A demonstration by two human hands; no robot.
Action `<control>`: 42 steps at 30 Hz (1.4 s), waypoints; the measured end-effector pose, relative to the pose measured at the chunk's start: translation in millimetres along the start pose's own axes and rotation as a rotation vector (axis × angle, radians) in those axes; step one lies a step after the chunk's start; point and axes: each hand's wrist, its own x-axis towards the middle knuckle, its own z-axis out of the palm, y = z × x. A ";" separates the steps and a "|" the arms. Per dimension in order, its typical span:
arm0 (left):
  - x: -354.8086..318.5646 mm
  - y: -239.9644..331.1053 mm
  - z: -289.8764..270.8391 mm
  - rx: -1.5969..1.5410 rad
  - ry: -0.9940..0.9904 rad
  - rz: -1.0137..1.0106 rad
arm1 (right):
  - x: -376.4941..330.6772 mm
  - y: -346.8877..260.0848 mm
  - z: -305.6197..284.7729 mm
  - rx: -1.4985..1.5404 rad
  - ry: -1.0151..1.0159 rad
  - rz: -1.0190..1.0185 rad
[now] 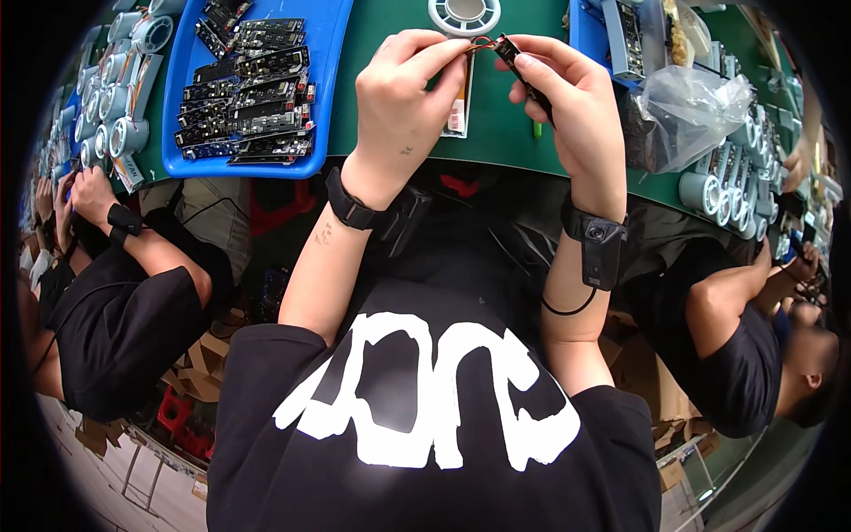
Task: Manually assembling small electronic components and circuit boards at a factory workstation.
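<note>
Over the front part of the green table, my right hand (576, 102) grips a slim black circuit board (530, 82) between thumb and fingers, tilted with its upper end toward the left. Thin red and dark wires (483, 42) bridge from that end to my left hand (403, 102), whose thumb and index finger are pinched on them. What sits at the wires' tip is covered by my fingers. Just beyond and beneath my hands lies a light grey-blue handheld fan part (464, 12) with a round head. Its handle, with an orange strip and white label, is partly hidden.
A blue tray (324, 115) full of black circuit boards stands at the left. To the right are a clear plastic bag (691, 111), another blue tray (587, 35) and rows of fan housings (709, 191). More housings (128, 133) lie far left. Other people sit on both sides.
</note>
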 end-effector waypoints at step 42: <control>0.4 7.9 -5.3 0.532 -0.280 0.191 | -12.0 8.8 36.5 -0.377 0.192 -0.225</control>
